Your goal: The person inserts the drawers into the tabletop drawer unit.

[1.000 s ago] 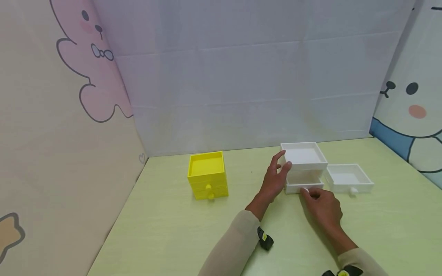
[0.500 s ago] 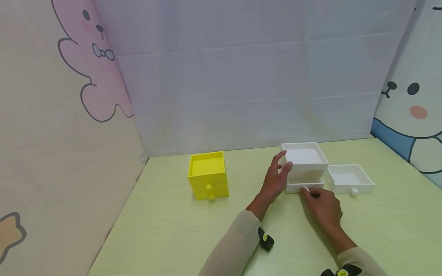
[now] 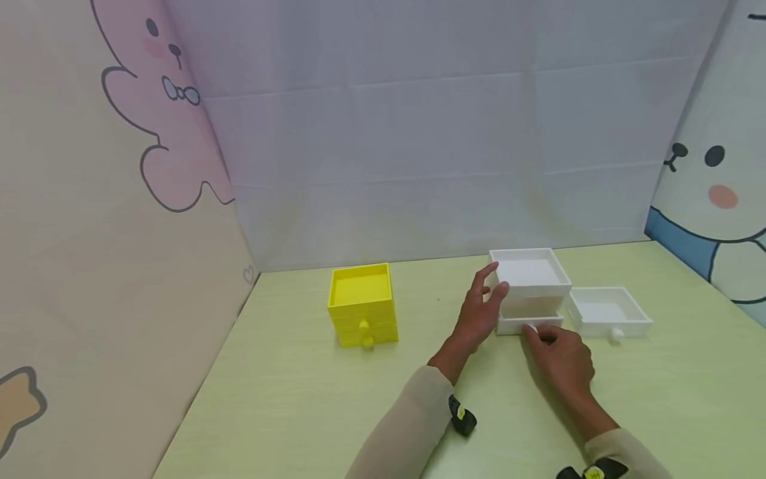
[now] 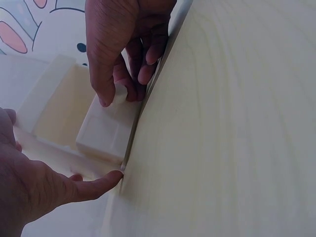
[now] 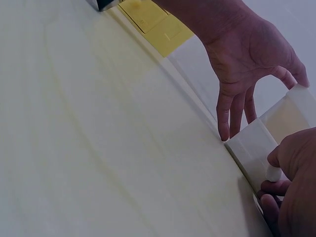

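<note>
A small white drawer cabinet (image 3: pixel 532 271) with a shallow tray top stands at the back right of the table. Its upper slot is vacant, and a drawer (image 3: pixel 510 326) sits in the lower part. My right hand (image 3: pixel 562 362) pinches that drawer's white knob (image 5: pixel 273 173) between thumb and fingers. Against the cabinet's left side rests my left hand (image 3: pixel 475 316), its fingers fairly straight and its thumb at the front upper edge. In the left wrist view the knob (image 4: pixel 120 95) shows partly between the right hand's fingers. Beside the cabinet lies a loose white drawer (image 3: pixel 606 311) with a knob.
A yellow drawer cabinet (image 3: pixel 362 306) with knobs stands left of the hands, its drawers pushed in. A pale wood-grain table (image 3: pixel 287 399) carries everything. A white cloth backdrop (image 3: pixel 383 133) rises behind, and printed panels (image 3: pixel 120 266) flank both sides.
</note>
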The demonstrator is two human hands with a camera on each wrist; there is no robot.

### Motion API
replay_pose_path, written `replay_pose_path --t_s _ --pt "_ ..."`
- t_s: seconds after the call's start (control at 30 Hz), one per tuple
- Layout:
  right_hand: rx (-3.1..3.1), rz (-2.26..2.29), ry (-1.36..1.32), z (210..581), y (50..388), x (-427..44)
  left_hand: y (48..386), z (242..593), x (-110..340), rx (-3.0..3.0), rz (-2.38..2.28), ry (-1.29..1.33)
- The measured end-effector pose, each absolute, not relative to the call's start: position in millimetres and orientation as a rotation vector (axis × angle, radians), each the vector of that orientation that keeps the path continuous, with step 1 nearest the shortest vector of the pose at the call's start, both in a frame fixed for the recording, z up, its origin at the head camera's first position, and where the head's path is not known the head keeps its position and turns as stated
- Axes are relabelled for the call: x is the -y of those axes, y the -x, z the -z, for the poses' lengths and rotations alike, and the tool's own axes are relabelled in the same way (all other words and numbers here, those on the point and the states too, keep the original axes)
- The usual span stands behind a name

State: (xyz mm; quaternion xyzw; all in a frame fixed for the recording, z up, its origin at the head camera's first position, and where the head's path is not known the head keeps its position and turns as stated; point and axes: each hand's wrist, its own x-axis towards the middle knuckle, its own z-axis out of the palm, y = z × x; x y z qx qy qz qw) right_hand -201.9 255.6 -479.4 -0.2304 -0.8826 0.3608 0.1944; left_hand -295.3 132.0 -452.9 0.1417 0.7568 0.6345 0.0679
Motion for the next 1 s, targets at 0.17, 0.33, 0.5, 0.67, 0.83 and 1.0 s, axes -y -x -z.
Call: replay_pose_path --t_s 0.17,0.33,0.5,0.67,0.83,1.0 --pt "2.471 -1.017 0.650 479.5 202.4 -256.0 295.5 452.8 -132.2 -2.280 -1.899 -0.429" --pt "2.473 -1.019 0.662 479.3 203.6 -256.0 295.9 452.6 -132.2 -2.285 -1.903 -0.432" --pt "2.472 -1.014 0.662 478.0 204.0 -254.9 295.9 452.5 -131.6 -2.274 -1.909 -0.435" --pt "2.467 -1.015 0.660 477.5 204.0 -254.1 296.2 452.3 -131.0 -2.273 -1.902 -0.437" --pt "2.460 -1.011 0.645 478.3 204.9 -254.9 295.9 451.4 -130.9 -2.280 -1.890 -0.443" --pt "2.455 -1.010 0.650 479.8 205.7 -255.4 295.1 451.3 -131.0 -2.276 -1.898 -0.456"
